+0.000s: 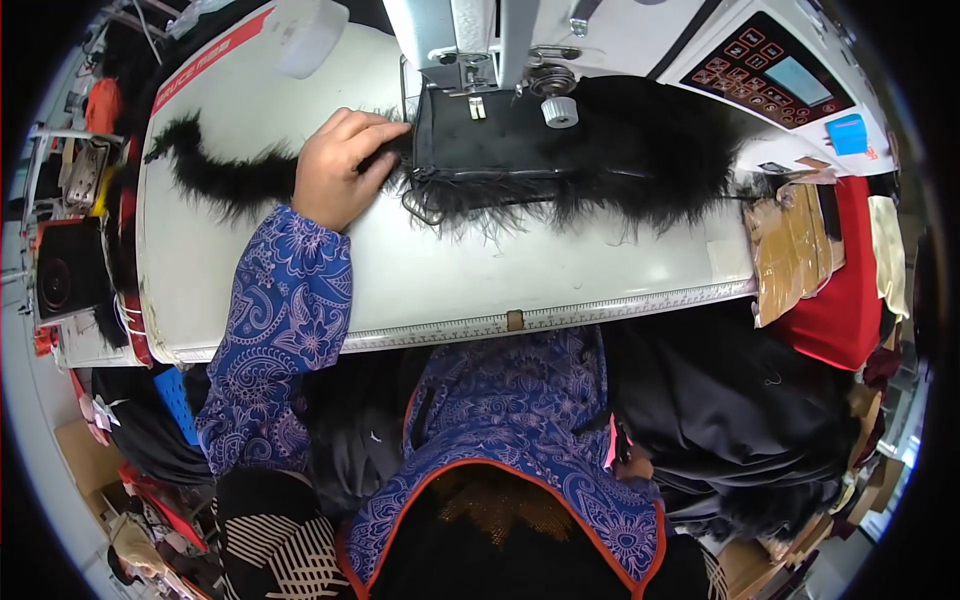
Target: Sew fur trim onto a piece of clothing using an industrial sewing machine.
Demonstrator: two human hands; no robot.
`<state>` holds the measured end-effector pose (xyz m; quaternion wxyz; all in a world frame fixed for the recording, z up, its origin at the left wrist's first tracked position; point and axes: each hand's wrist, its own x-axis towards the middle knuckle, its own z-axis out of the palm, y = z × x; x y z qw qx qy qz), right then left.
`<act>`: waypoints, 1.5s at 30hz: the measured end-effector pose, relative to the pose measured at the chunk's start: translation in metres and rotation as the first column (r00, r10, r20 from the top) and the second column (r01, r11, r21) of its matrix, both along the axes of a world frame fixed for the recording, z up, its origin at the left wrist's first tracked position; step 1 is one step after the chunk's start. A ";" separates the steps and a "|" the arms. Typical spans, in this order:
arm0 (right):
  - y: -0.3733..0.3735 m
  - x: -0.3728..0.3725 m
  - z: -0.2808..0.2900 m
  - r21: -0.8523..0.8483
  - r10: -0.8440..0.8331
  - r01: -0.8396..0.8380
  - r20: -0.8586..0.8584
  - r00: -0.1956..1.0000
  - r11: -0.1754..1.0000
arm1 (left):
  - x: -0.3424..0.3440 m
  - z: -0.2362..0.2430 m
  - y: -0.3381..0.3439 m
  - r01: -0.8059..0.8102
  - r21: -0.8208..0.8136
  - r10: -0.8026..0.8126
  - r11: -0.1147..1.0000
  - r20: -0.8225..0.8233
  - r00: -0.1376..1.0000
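My left hand [340,165] is closed round a strip of black fluffy trim [240,182], just left of the sewing machine's presser foot [476,106]. The strip's loose end trails left over the white table, and its other end runs toward the machine. Beneath the foot lies a smooth black fabric piece [540,135] with feathery trim along its near edge. Of my right hand [636,467], only a bit shows beside the blue patterned apron, below the table edge; its fingers are hidden. A pink strip [612,442] shows next to it.
The sewing machine's control panel [770,72] is at the upper right. A measuring tape [450,328] runs along the table's [560,270] front edge. A brown taped package [785,250] and a red container [835,290] stand at the right. Black cloth [730,400] hangs below.
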<state>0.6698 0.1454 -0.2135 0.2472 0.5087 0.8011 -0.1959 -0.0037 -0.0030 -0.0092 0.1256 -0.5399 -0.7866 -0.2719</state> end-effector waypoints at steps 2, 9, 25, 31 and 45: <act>0.005 0.000 0.037 0.057 0.045 -0.038 -0.129 0.991 0.998 | 0.000 0.006 -0.006 -0.031 -0.005 0.031 1.000 0.008 0.999; 0.025 -0.137 0.196 0.147 0.247 -0.200 -0.646 0.722 0.969 | -0.014 0.012 -0.043 -0.067 0.025 0.068 0.997 -0.042 0.997; -0.005 -0.444 0.246 -0.885 -0.257 -0.398 -0.454 0.853 0.243 | -0.024 -0.006 -0.047 -0.067 0.169 -0.001 0.983 0.376 0.926; -0.006 -0.479 0.255 -0.915 -0.211 -0.304 -0.362 0.908 0.265 | -0.023 -0.004 -0.048 -0.088 0.194 0.005 0.977 0.389 0.921; 0.037 -0.393 0.242 -0.358 0.314 -0.815 -0.792 0.523 0.455 | -0.100 -0.029 -0.123 -0.499 0.245 0.507 0.831 0.037 0.861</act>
